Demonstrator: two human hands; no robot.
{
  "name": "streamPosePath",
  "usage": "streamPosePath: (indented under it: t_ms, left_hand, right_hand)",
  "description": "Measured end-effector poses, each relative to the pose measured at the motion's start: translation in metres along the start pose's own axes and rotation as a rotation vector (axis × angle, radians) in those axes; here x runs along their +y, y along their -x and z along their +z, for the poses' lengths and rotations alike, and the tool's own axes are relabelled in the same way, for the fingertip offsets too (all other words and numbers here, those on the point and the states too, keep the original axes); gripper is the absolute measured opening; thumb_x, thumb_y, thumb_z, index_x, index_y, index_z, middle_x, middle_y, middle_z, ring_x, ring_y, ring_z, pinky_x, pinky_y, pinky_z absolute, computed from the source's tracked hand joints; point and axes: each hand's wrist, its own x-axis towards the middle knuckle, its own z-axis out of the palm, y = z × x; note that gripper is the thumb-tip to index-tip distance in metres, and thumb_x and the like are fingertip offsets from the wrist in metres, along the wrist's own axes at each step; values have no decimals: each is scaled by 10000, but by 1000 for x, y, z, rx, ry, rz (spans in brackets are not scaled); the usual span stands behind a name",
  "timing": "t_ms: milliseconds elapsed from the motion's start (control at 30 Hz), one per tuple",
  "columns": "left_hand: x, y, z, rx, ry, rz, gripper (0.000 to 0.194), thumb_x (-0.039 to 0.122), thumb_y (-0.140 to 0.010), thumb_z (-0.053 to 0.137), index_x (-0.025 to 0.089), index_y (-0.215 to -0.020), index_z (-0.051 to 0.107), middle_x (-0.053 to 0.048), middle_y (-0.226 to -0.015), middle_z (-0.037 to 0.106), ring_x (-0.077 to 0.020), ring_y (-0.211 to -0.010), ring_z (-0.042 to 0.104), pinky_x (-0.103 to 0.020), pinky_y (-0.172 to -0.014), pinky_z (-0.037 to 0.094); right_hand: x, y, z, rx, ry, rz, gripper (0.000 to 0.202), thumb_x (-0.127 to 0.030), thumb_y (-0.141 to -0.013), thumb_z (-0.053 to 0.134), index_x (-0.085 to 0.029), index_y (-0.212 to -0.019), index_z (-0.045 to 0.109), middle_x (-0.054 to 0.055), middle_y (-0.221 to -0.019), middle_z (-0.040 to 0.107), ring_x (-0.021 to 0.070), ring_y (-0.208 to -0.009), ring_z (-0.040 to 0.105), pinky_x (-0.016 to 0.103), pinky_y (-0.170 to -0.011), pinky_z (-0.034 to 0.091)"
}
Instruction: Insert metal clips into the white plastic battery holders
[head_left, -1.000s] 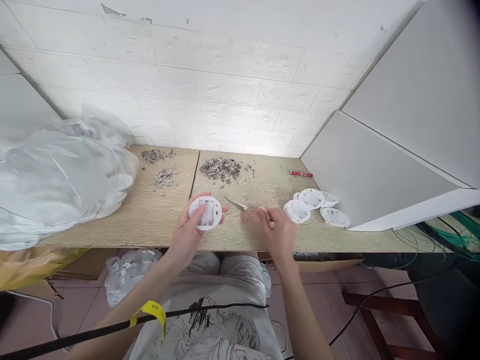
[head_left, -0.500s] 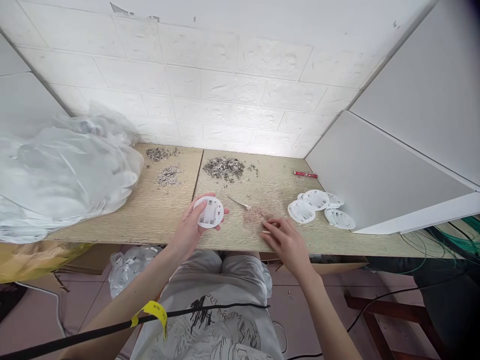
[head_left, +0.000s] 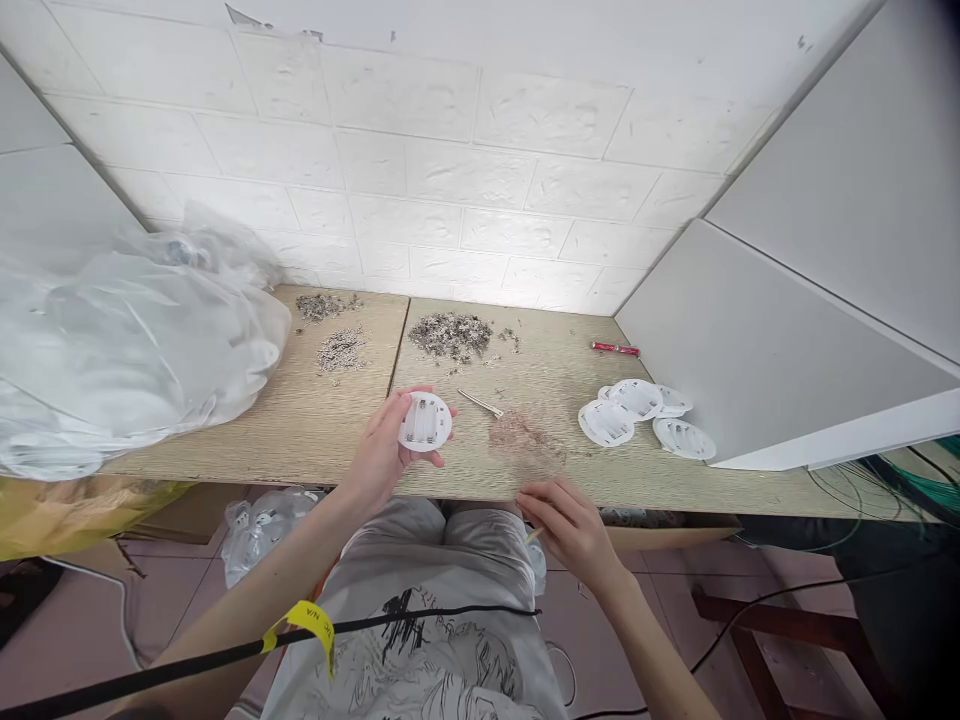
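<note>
A round white plastic piece (head_left: 425, 421) with slots and small metal parts rests in my left hand (head_left: 381, 450), gripped at its left edge by the thumb with fingers underneath. My right hand (head_left: 564, 522) is at the table's front edge, fingers pinched together; a thin pale stick-like thing (head_left: 534, 536) shows below its fingers. Between the hands, a slim pointed tool (head_left: 481, 403) lies beside a patch of fine reddish bits (head_left: 519, 434). Heaps of small metal parts (head_left: 450, 337) lie toward the wall, with smaller ones (head_left: 342, 350) to the left.
Several round white pieces (head_left: 636, 399) overlap at the right, near a red pen-like object (head_left: 615, 348). A large clear plastic bag (head_left: 135, 350) covers the left side. A white panel (head_left: 810, 350) bounds the right. A black cable (head_left: 420, 614) crosses low in front.
My right hand has moved down from the reddish bits to the table's front edge. My left thumb has shifted from the middle of the round piece to its edge.
</note>
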Motion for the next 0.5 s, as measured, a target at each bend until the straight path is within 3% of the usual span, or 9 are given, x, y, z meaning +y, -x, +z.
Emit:
streamPosePath:
  t_ms: [100, 233, 333, 433, 500]
  left_hand:
    - [-2, -1, 1, 11, -44, 1, 366, 408, -849, 530, 142, -1100, 532, -155, -1089, 658, -210, -723, 669, -241, -391, 508]
    - [-12, -1, 5, -26, -152, 49, 446, 346, -803, 602, 251, -1213, 454, -87, -1173, 618, -174, -701, 652, -231, -379, 507]
    - [-19, 1, 9, -68, -284, 131, 296, 346, -822, 578, 245, -1094, 515, -66, -1217, 585, -144, -680, 615, -225, -375, 499]
    - [-23, 4, 14, -84, -509, 303, 213, 358, -862, 534, 228, -1016, 601, -76, -1289, 541, -142, -709, 601, -238, -434, 513]
    - [-23, 5, 15, -39, -654, 471, 217, 338, -872, 533, 237, -1029, 644, -82, -1285, 550, -195, -873, 621, -290, -599, 563]
  right_hand:
    - [-7, -11, 7, 74, -77, 25, 238, -56, -861, 550, -206, -1032, 620, 69, -810, 664, 159, -705, 569, 289, -589, 473]
    - [-19, -50, 18, 285, -204, 181, 202, -73, -860, 566, -223, -983, 623, 47, -812, 674, 157, -736, 597, 308, -640, 492]
    - [-31, -82, 27, 417, -291, 355, 103, -155, -873, 584, -224, -922, 644, 36, -818, 691, 146, -693, 591, 295, -601, 473]
    - [-45, -105, 36, 478, -362, 563, 84, -270, -872, 602, -224, -866, 672, 28, -766, 681, 138, -622, 550, 291, -555, 442]
    - [-52, -112, 43, 513, -430, 693, 138, -331, -862, 609, -218, -846, 686, 29, -747, 670, 138, -611, 532, 291, -550, 430]
